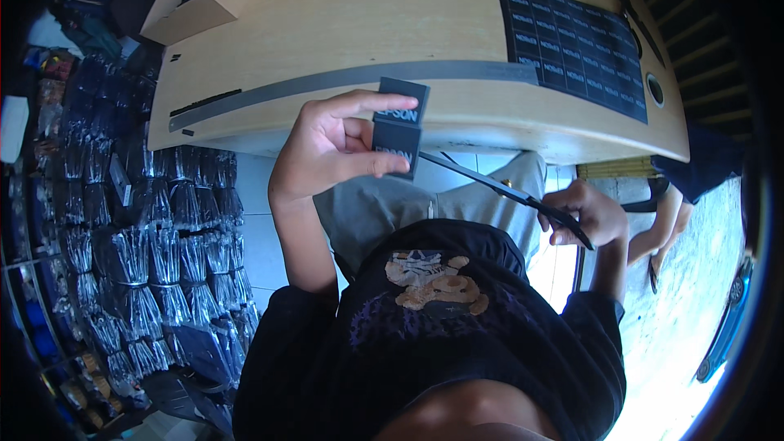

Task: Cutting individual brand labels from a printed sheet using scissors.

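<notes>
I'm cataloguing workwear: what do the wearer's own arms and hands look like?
Loose, black short sleeves leave both forearms bare. The left hand and right hand are ungloved; no watch, bracelet or ring shows on either.

An open cardboard box (194,23) sits far left, shiny tied bundles (166,265) fill the near left, and a blue vehicle (726,325) stands right.
</notes>
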`<state>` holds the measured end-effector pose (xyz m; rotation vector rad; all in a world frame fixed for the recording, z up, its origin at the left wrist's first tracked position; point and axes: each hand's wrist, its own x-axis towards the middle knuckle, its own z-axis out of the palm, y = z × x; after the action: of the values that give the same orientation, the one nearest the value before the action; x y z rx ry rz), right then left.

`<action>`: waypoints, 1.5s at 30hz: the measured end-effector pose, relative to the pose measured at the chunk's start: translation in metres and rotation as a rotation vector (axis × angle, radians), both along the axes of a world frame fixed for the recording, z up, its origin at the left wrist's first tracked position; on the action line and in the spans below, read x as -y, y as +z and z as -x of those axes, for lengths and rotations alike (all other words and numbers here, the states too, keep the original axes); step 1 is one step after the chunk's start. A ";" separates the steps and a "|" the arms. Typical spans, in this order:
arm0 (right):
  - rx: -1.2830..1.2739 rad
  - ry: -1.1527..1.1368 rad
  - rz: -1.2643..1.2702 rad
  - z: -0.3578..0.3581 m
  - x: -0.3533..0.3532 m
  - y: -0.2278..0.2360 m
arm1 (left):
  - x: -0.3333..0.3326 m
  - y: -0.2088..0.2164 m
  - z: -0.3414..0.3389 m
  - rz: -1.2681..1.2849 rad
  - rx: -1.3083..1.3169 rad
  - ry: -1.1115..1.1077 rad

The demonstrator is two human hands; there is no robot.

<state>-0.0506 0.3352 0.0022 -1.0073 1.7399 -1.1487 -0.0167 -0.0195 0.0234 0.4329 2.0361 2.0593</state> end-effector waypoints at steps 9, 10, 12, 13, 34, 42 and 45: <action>0.097 -0.281 -0.021 -0.043 -0.027 -0.029 | 0.100 0.017 0.085 0.217 -0.365 0.730; 0.122 -0.320 -0.032 -0.049 -0.030 -0.028 | 0.118 0.022 0.105 0.260 -0.427 0.809; 0.213 -0.359 -0.055 -0.054 -0.029 -0.029 | 0.164 0.033 0.140 0.388 -0.679 1.008; 0.249 -0.371 -0.032 -0.056 -0.030 -0.032 | 0.182 0.041 0.156 0.383 -0.699 1.005; 0.090 -0.797 0.409 -0.069 -0.009 -0.039 | -0.105 -0.053 0.168 0.699 -0.724 0.053; 0.188 -1.051 0.477 -0.098 -0.022 -0.059 | -0.163 -0.077 0.239 1.114 -0.599 -0.049; 0.196 -1.054 0.502 -0.102 -0.029 -0.070 | -0.168 -0.086 0.252 1.026 -0.676 0.090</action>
<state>0.0513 0.3645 -0.0681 -0.1249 1.8721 -2.3259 -0.2682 0.1482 -0.0624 0.8727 3.1401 0.6543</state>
